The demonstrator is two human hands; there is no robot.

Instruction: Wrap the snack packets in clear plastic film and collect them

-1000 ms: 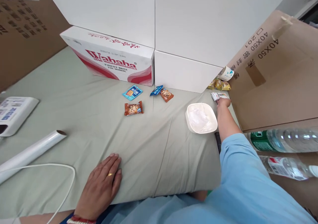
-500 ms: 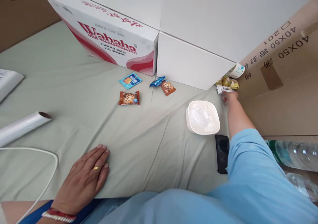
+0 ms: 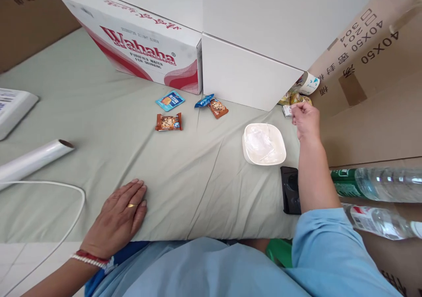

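My right hand (image 3: pixel 306 119) reaches to the far right of the green cloth and pinches a small white packet (image 3: pixel 286 110) at its fingertips, just in front of some yellow snack packets (image 3: pixel 295 98). A white square bowl (image 3: pixel 264 144) lined with plastic film sits just left of that forearm. My left hand (image 3: pixel 118 218) lies flat, palm down, on the cloth near the front edge, holding nothing. Further back lie a brown cookie packet (image 3: pixel 169 122), a light blue packet (image 3: pixel 170 100), a dark blue packet (image 3: pixel 203 100) and a second brown cookie packet (image 3: pixel 217 108).
A Wahaha carton (image 3: pixel 145 51) and a white box (image 3: pixel 244 75) stand at the back. A cardboard box (image 3: pixel 372 77) walls the right side, with two water bottles (image 3: pixel 379 185) lying by it. A black phone (image 3: pixel 290 196) lies beside my right arm. A film roll (image 3: pixel 33 161) and white cable (image 3: pixel 66 231) lie left.
My right hand has lifted from the cloth with the white packet pinched in its fingers. My left hand has stayed flat. The view shifted down and left.
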